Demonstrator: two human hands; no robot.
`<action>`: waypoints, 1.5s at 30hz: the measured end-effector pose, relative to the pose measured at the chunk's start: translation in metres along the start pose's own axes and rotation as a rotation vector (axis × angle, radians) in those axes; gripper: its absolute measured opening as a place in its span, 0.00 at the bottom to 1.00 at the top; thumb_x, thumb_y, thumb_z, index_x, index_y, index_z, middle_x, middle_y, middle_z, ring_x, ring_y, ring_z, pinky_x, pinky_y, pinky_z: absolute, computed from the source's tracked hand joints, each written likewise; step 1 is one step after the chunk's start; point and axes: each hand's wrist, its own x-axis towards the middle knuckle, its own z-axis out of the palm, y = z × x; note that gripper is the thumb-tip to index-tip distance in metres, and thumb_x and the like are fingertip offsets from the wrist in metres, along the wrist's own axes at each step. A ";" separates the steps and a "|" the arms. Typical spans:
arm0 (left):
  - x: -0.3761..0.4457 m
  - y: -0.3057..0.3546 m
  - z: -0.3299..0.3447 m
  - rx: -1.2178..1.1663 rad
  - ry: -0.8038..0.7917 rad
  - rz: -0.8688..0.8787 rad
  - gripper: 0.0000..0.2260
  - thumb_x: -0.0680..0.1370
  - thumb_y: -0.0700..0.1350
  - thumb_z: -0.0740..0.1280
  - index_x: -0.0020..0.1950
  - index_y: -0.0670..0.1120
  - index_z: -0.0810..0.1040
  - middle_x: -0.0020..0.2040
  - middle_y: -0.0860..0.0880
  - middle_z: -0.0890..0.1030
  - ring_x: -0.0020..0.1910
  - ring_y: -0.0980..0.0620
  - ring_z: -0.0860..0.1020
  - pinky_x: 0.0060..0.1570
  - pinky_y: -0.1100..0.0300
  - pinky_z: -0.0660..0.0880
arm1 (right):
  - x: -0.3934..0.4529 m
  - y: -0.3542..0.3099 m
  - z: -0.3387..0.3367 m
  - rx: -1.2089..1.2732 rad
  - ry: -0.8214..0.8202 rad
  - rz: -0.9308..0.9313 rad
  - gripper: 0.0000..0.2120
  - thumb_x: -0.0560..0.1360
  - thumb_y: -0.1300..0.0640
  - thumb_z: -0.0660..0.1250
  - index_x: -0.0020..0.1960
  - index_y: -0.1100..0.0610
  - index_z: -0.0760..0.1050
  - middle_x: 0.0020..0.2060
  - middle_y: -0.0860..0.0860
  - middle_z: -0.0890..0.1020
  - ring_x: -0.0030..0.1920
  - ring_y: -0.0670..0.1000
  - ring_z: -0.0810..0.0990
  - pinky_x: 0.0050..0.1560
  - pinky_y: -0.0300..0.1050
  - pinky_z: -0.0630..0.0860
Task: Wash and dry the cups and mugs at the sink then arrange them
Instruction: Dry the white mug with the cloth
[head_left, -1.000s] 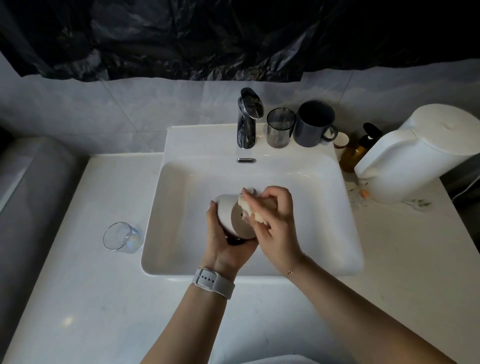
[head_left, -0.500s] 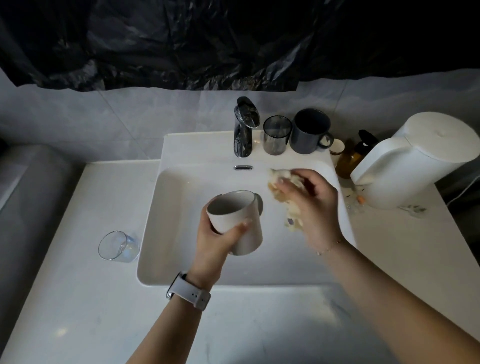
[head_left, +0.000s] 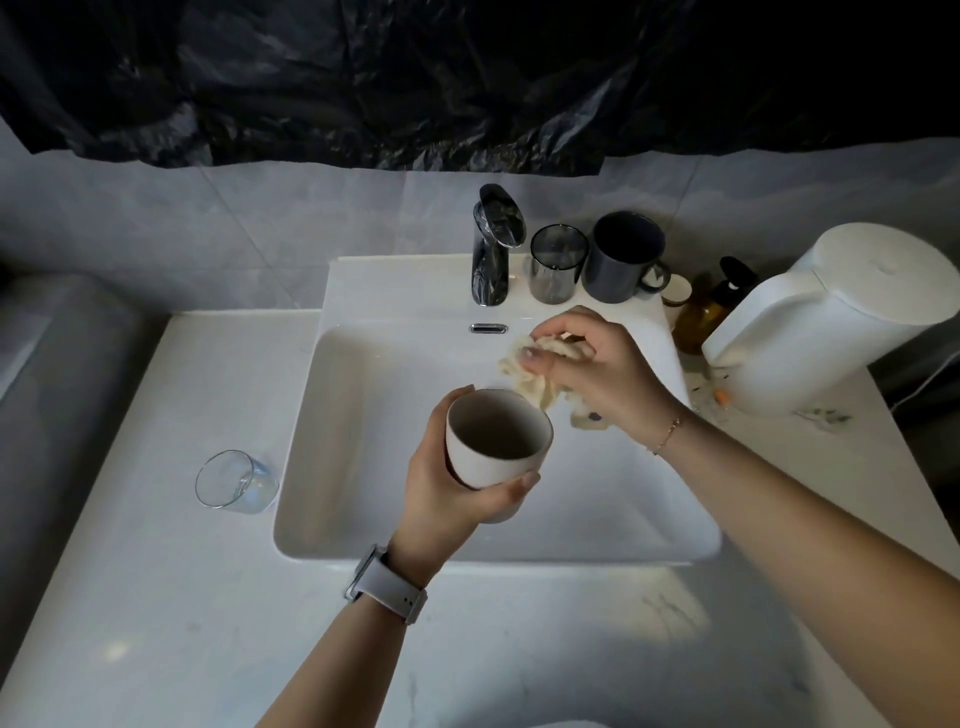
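Observation:
My left hand (head_left: 447, 493) grips a white mug (head_left: 493, 447) upright over the white sink basin (head_left: 363, 405), its mouth facing me. Just right of the mug, my right hand (head_left: 602, 374) holds a crumpled cream cloth (head_left: 530, 374) above the basin's right side. A clear glass (head_left: 234, 483) lies on its side on the counter left of the sink. On the sink's back ledge, right of the chrome faucet (head_left: 491, 249), stand a smoky grey tumbler (head_left: 557, 270) and a dark blue mug (head_left: 623, 257).
A white kettle (head_left: 831, 317) stands on the counter to the right, with an amber pump bottle (head_left: 711, 306) and a small jar (head_left: 678, 291) beside it. Black plastic sheeting covers the wall above the tiles. The white counter (head_left: 156, 597) extends left and front.
The mug was turned from bottom-up to mouth-up in my left hand. My right hand lifted the cloth off the mug and moved it up and right.

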 end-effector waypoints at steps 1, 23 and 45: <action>0.003 0.002 -0.001 0.017 -0.017 0.018 0.36 0.61 0.55 0.79 0.66 0.56 0.70 0.60 0.61 0.79 0.60 0.55 0.78 0.56 0.64 0.75 | -0.002 -0.006 0.000 0.033 -0.075 -0.025 0.07 0.71 0.60 0.74 0.46 0.56 0.78 0.44 0.48 0.76 0.43 0.40 0.75 0.47 0.29 0.71; 0.020 -0.005 -0.017 -0.638 0.030 -0.337 0.31 0.74 0.64 0.66 0.75 0.58 0.65 0.70 0.50 0.75 0.69 0.47 0.74 0.61 0.45 0.76 | -0.024 0.008 0.038 0.153 -0.041 0.412 0.22 0.73 0.72 0.60 0.27 0.52 0.76 0.24 0.46 0.77 0.27 0.46 0.80 0.28 0.36 0.75; 0.020 0.009 -0.010 -0.718 0.053 -0.708 0.19 0.81 0.57 0.57 0.56 0.46 0.81 0.51 0.43 0.85 0.48 0.46 0.84 0.41 0.47 0.82 | -0.009 -0.006 0.034 -0.625 -0.237 -0.046 0.06 0.67 0.67 0.61 0.39 0.58 0.74 0.42 0.56 0.82 0.45 0.57 0.79 0.39 0.46 0.69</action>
